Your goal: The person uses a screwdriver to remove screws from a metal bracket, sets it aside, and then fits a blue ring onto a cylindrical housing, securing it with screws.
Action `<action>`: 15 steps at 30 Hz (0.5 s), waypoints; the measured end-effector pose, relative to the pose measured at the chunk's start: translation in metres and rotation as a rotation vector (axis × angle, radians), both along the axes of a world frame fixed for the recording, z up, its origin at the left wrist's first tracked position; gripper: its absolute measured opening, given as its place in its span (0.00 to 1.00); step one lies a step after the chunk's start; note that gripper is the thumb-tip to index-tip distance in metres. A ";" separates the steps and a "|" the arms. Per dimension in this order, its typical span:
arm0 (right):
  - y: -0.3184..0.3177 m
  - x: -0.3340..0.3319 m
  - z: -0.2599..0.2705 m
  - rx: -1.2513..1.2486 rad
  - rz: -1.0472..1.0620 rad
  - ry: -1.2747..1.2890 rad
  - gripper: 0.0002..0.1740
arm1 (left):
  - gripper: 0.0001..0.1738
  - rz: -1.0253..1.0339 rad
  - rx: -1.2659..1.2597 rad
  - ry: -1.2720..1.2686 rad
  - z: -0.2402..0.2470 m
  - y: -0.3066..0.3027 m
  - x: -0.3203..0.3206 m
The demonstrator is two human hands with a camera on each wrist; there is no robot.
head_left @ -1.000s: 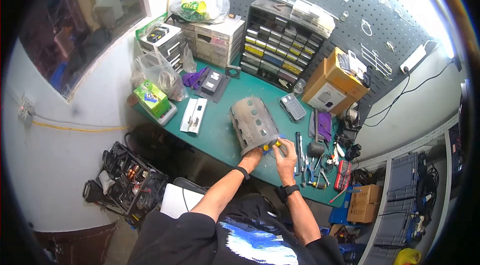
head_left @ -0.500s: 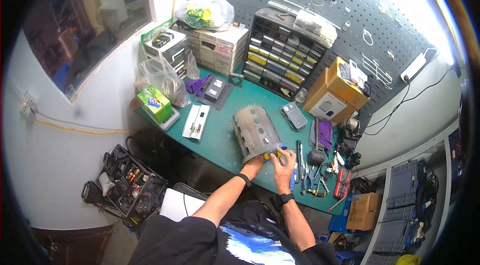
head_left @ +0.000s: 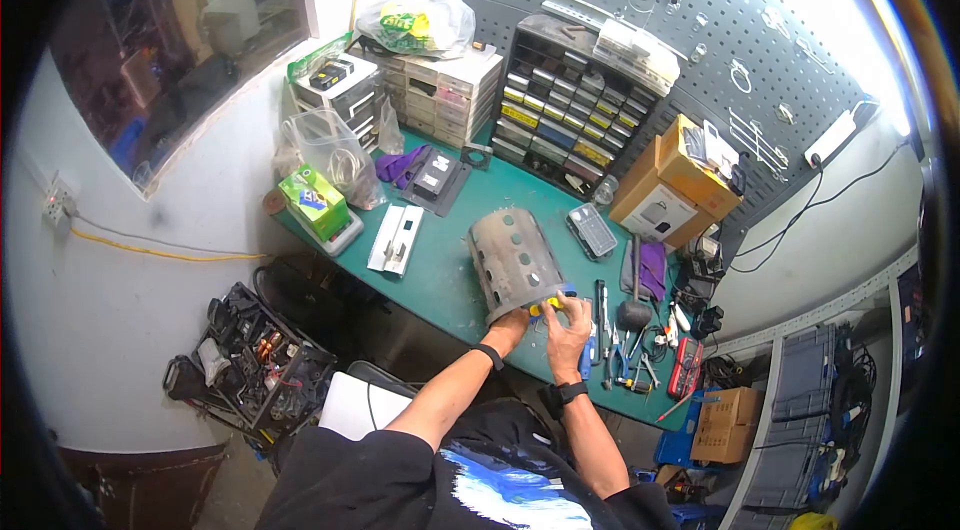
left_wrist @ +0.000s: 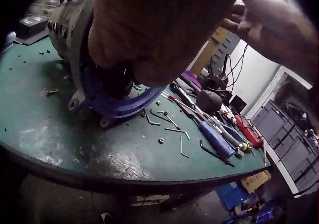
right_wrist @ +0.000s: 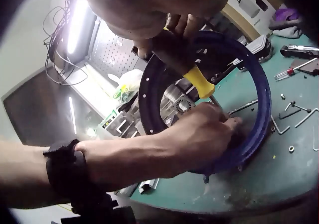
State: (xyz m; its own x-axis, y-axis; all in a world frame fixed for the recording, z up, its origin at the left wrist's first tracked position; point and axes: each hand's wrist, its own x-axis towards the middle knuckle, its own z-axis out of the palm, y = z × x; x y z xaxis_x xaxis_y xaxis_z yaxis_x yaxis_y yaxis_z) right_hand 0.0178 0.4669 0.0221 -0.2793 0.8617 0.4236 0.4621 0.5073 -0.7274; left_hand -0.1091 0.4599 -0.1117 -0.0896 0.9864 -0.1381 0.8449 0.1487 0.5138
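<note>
A grey perforated metal cylinder lies on its side on the green bench, with a blue ring at its near end. My right hand grips a screwdriver with a yellow and black handle at that end. In the right wrist view its shaft runs down toward the fingers of my left hand. The left hand reaches through the ring's opening, fingers bent. I cannot tell whether its fingertips pinch anything. The left wrist view shows the ring's lower rim close over the bench, below the left hand.
Hex keys and small nuts lie near the ring. Right of the cylinder are pliers, a rubber mallet and a red multimeter. A clear-lidded case sits behind, and a white metal bracket to the left.
The head view has shifted slightly, so the bench sits a little lower and further right in it. Both hands stay at the ring end; the right hand has turned a little around the screwdriver.
</note>
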 end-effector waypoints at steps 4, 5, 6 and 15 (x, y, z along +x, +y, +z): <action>0.004 0.001 0.008 0.035 0.104 0.039 0.19 | 0.19 0.105 0.023 -0.021 -0.029 0.016 0.007; 0.007 0.000 0.001 -0.011 0.111 0.148 0.19 | 0.20 0.057 0.017 -0.006 -0.029 0.014 0.002; 0.005 -0.001 -0.001 -0.059 0.119 0.257 0.20 | 0.21 0.009 0.009 0.010 -0.024 0.010 -0.001; -0.003 -0.001 0.005 0.033 0.030 0.125 0.22 | 0.20 -0.018 0.093 0.083 -0.013 0.004 -0.002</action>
